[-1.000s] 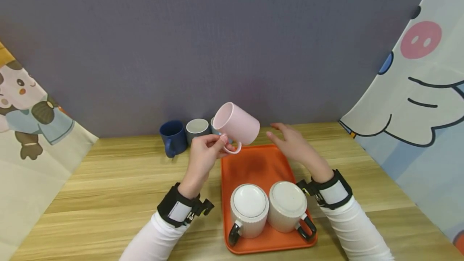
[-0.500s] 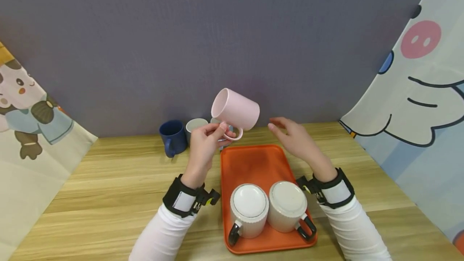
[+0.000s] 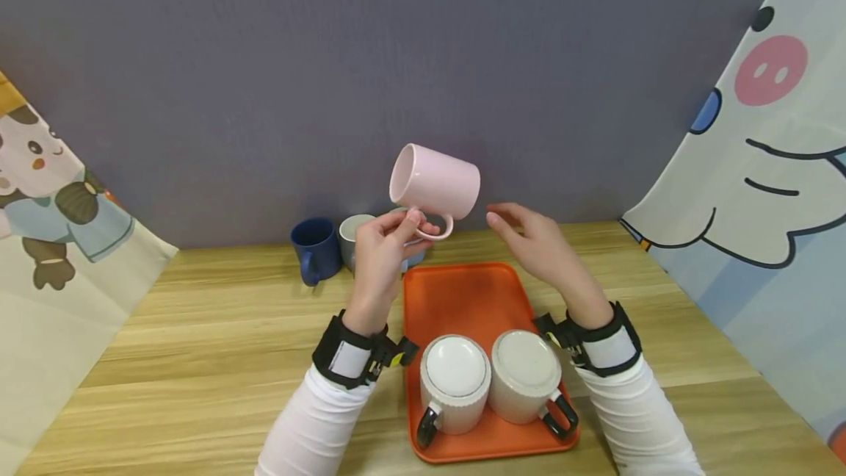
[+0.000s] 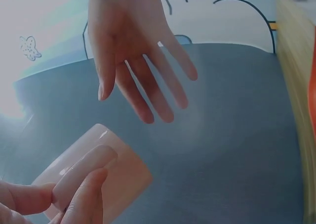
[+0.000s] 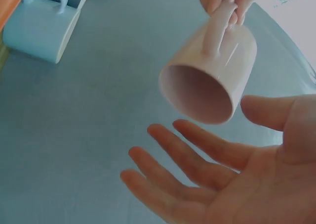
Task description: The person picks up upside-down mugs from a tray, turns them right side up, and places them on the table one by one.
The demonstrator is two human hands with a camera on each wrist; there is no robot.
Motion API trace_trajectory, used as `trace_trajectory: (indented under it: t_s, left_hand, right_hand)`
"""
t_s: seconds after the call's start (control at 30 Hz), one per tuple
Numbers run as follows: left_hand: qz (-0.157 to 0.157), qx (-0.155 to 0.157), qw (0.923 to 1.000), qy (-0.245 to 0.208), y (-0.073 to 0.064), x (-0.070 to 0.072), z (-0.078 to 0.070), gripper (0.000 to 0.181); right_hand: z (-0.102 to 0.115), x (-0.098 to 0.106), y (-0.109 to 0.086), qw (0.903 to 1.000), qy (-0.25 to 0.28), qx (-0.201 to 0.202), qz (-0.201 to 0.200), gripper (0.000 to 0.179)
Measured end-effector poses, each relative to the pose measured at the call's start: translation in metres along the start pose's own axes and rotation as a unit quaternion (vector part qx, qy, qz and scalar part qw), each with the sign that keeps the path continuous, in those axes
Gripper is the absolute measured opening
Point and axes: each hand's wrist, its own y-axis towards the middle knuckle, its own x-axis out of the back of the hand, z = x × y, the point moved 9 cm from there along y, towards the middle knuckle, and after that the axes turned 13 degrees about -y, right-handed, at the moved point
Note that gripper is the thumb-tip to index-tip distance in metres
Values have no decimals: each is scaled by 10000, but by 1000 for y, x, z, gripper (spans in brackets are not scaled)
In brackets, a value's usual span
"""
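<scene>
A pink mug [image 3: 439,182] is held tilted in the air above the back of the table, its open rim toward the upper left. My left hand [image 3: 383,267] pinches its handle [image 5: 217,33] between thumb and fingers. To the right of the mug, my right hand [image 3: 542,248] holds nothing. In the right wrist view its fingers are spread just below the mug's end, palm turned up. The left wrist view shows those fingers apart from the mug too. Part of the handle is hidden behind my left fingers.
On an orange tray [image 3: 463,292], two white ribbed mugs [image 3: 456,388] with black handles stand upside down near the front. Along the grey back wall are a navy mug [image 3: 316,248], a grey mug [image 3: 348,241] and a light blue mug [image 5: 42,28], partly hidden by my left hand.
My left hand has raised the pink mug and moved slightly right, and the mug has turned closer to horizontal. My right hand has shifted up a little.
</scene>
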Motion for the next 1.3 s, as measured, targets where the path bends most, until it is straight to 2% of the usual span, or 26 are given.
trace_trajectory:
  t_s: [0.3, 0.53, 0.83, 1.03, 1.2, 1.3]
  left_hand:
    - [-65, 35, 9997, -244, 3, -3, 2, 20]
    - [-181, -9, 9977, -653, 2, -11, 5, 20]
    - [-53, 151, 9959, -891, -1, -26, 10, 19]
    - [-39, 219, 9940, -1067, -3, -34, 14, 19]
    - [-35, 230, 9939, -1076, -3, -35, 16, 21]
    - [-57, 181, 9956, -919, -4, -34, 16, 22]
  right_hand:
    - [13, -7, 2, 9999, 2, -101, 125, 52]
    - [23, -17, 4, 9999, 121, 41, 77, 44]
    - [26, -22, 3, 9957, 915, -94, 78, 46]
    - [25, -19, 3, 9843, 1754, -181, -80, 42]
    - [23, -19, 2, 9749, 2213, -255, -8, 40]
    - [21, -20, 2, 9716, 2343, -327, 13, 39]
